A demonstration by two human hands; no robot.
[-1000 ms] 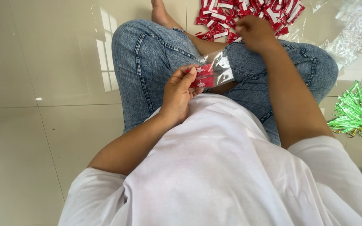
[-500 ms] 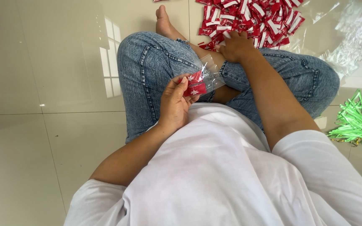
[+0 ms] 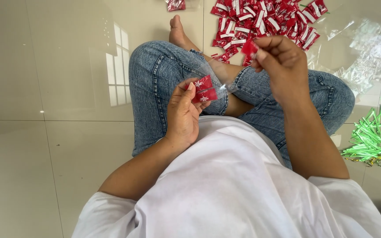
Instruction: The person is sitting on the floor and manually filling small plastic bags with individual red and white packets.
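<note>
— judging by the look, how will the small red packet [image 3: 249, 47] handle?

— it is judged light and thin, a crinkly foil or film wrapper, likely slippery, easily creased but hardly fragile. it is pinched at its edge between thumb and fingertips of the right hand [image 3: 283, 66], raised above the right knee. a hold at a sealed edge would seem best.

— and the left hand [image 3: 184, 115]?

— it is closed on a clear plastic bag [image 3: 208, 86], gripped near the mouth, with two red packets [image 3: 203, 89] seen inside, each marked with a small white star shape. the bag is held over the lap, against the blue jeans [image 3: 155, 88]. soft, limp film; the opening must be kept apart by the fingers or it will collapse.

— what packages lie about?

— a pile of red and white packets [image 3: 265, 20] is spread on the pale tiled floor [image 3: 45, 132] beyond the knees, small rectangles, some showing white bands. one stray packet [image 3: 175, 4] lies apart at the top edge. crumpled clear bags [image 3: 367, 53] are heaped to the right, and a bundle of green strips [image 3: 369, 139] lies below them. print is too small to be made out.
</note>
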